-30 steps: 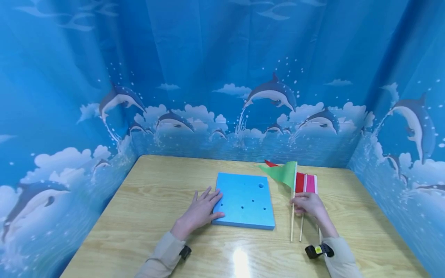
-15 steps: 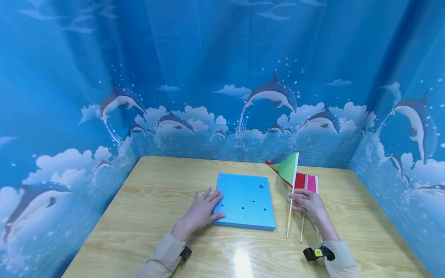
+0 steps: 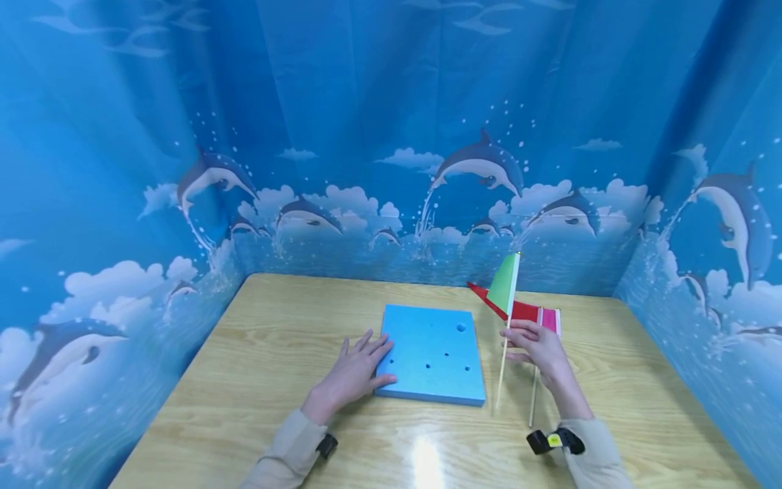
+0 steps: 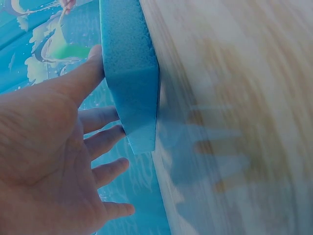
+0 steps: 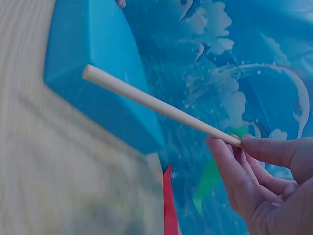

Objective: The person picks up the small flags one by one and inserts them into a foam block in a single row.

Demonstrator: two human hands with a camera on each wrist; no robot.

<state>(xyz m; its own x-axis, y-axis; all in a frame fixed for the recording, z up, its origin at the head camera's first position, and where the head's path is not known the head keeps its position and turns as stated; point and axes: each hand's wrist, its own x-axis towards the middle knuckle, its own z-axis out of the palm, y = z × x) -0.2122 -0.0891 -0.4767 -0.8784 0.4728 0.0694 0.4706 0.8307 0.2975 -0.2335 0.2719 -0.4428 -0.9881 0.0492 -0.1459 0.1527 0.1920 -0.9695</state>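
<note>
The thumb and fingertips of the right hand [image 3: 542,350] pinch the thin wooden stick [image 5: 151,102] of the green flag [image 3: 504,285], which is held almost upright, its top leaning a little to the right. This flag is to the right of the blue block [image 3: 421,339], and the lower end of its stick appears free above the table [image 3: 287,326]. The fingers of the left hand [image 3: 351,373] are straight and spread; they rest at the left edge of the block, with nothing gripped. The block lies flat and has several small holes, and one larger near its far right corner. Beyond the right hand, the red flag [image 3: 524,311] and the pink flag [image 3: 550,319] lie on the table. Behind everything hangs a blue curtain [image 3: 366,88] printed with dolphins.
</note>
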